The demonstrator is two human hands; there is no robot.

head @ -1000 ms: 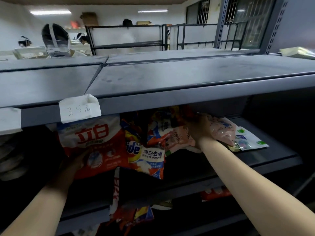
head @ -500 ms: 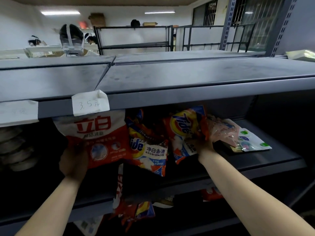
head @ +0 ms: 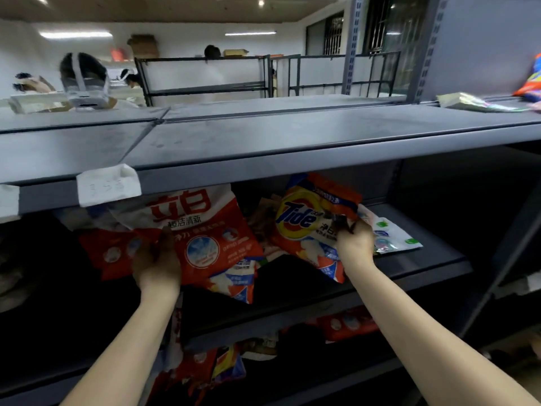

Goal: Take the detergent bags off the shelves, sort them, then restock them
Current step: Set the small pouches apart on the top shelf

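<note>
Two bare hands reach into the middle level of a dark grey metal shelf unit [head: 292,148]. The left hand [head: 156,263] has its grip curled round the lower left edge of a red and white plastic detergent bag with large red characters [head: 202,230], thumb on the front, holding it upright at the front of the shelf. A second red bag [head: 108,253] sits partly hidden just behind and left of it. The right hand [head: 355,244] pinches the right edge of an orange and yellow Tide detergent bag [head: 310,221], its grip closed on the plastic, the bag tilted and lifted at the shelf's front edge. A third Tide-style bag corner [head: 238,281] shows below the red and white bag. To the right, one flat white pouch with green labels [head: 395,240] lies on the shelf board, partly behind the right hand. Between the two held bags more packets are stacked in shadow; their count cannot be told.

Two white paper price tags [head: 108,187] hang from the upper shelf lip, one cut off at the left edge. On the lower shelf, several red bags [head: 348,323] lie jumbled.
</note>
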